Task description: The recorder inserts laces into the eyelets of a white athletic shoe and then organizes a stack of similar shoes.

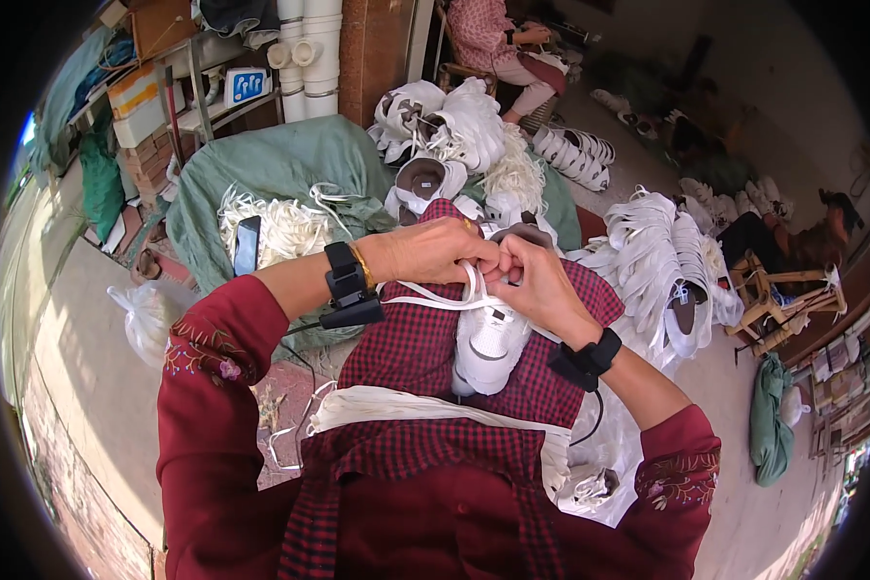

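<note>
A white sneaker [488,353] rests on my lap, toe toward me, over a red-and-black checked apron [391,353]. Above its lacing area, my left hand [437,249] and my right hand [543,292] meet with fingertips pinched together. A flat white shoelace [430,298] runs from between the fingers and loops out to the left. My fingers partly hide the sneaker's eyelets and its opening. A long bundle of white laces [387,406] lies across my lap, nearer my body.
Loose white laces [295,230] and a phone [247,244] lie on a green sack [280,155] at left. White shoes [445,121] are heaped ahead; stacked shoes [652,251] stand at right, near a wooden stool [783,295]. Another person [478,39] sits at the back.
</note>
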A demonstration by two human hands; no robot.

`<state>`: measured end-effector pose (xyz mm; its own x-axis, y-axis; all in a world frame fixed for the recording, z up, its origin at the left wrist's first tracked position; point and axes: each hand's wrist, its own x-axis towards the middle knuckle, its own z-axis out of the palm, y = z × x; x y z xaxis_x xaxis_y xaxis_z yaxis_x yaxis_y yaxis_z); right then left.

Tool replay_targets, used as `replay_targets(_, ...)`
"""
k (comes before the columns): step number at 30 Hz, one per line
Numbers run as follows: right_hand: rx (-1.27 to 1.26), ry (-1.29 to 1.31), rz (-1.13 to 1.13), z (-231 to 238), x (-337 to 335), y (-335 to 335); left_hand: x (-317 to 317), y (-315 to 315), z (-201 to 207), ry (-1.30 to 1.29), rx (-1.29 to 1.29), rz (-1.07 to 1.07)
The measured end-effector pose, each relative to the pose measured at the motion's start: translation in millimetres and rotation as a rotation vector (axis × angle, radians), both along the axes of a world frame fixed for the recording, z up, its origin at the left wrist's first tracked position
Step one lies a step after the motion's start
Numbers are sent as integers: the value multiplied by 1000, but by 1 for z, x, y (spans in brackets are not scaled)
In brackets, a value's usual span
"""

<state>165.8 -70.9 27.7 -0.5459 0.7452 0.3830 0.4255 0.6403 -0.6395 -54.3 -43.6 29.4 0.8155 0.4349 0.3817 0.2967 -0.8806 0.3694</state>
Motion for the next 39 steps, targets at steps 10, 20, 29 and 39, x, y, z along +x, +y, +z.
replay_targets(10, 234, -268, -218, 61, 71, -9, 3, -13, 10, 66, 222, 59)
replay_targets(20, 14, -259, -206, 86, 79, -32, 78, -21, 25, -253, -337, 72)
replay_targets(29, -48, -153, -102, 23, 59, 13, 26, -42, 24, -278, -636, 278)
replay_targets(39, -325, -96, -90, 5, 42, 39, 34, -49, -19, -391, -413, 346)
